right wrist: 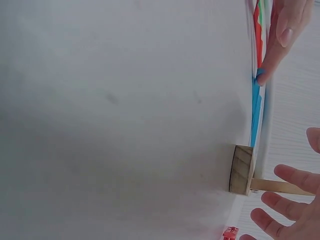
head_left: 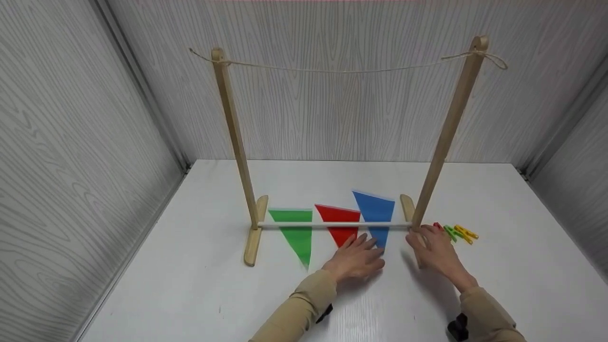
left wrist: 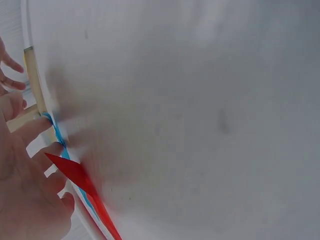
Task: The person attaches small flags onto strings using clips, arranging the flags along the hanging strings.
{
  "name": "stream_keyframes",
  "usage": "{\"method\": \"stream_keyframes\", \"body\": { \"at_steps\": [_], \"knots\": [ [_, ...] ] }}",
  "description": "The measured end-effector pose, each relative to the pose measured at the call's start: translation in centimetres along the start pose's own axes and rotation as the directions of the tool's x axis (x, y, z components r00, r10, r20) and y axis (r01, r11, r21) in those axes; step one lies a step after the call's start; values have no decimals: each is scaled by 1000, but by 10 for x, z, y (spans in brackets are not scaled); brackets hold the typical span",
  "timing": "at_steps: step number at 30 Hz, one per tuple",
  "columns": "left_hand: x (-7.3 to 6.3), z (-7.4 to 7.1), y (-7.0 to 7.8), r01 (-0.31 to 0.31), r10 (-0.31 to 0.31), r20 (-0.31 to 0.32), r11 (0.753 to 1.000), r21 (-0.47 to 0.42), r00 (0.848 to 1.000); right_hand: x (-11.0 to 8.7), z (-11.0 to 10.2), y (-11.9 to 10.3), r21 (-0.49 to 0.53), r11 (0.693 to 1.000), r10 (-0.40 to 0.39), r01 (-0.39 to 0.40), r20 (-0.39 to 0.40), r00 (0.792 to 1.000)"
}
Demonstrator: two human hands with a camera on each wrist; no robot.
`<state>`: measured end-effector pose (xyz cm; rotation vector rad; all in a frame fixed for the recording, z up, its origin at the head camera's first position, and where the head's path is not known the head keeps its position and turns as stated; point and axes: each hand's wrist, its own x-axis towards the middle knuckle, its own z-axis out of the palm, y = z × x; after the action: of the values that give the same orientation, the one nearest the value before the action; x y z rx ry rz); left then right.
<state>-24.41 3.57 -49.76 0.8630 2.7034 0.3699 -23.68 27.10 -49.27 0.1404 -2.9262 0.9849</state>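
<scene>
My left hand (head_left: 355,260) lies over the lower tips of a red pennant (head_left: 343,232) and a blue pennant (head_left: 380,232), its fingers spread. In the right wrist view one of its fingertips meets the blue pennant (right wrist: 256,107); the left wrist view has the red pennant's tip (left wrist: 75,172) lifted off the table. Left of these lies a green pennant (head_left: 297,232). My right hand (head_left: 436,251) hovers by the right foot of a wooden stand (head_left: 408,206), fingers parted and holding nothing. Just beyond it are small clothespins (head_left: 464,234) in red, green and yellow, partly hidden.
Two tall wooden posts (head_left: 233,128) rise from the feet, with a thin string (head_left: 344,71) tied between their tops. A white rod (head_left: 337,224) joins the feet, passing above the pennants. Grey wood-patterned panels (head_left: 342,118) enclose the white table (head_left: 190,266).
</scene>
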Motion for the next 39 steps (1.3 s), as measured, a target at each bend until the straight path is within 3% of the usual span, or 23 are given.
{"method": "stream_keyframes", "body": {
  "at_steps": [13,19,26,34,39],
  "knots": [
    [-3,-1,-4,-59,57,54,997,44,997,0,0,-2,5,1000,25,-25,29,999],
    [-5,-4,-11,-115,116,65,993,-13,991,-1,-1,-3,17,1000,22,-23,20,1000],
    [-6,-6,-18,-182,185,35,979,-89,982,-1,2,-3,-5,1000,0,0,-4,1000],
    [-9,-6,-23,-180,186,14,965,-189,982,-2,5,-4,-23,1000,-15,15,-17,1000],
    [-12,-7,-24,-155,165,36,967,-203,986,-3,5,-4,-21,1000,-11,11,-11,1000]
  ]
}}
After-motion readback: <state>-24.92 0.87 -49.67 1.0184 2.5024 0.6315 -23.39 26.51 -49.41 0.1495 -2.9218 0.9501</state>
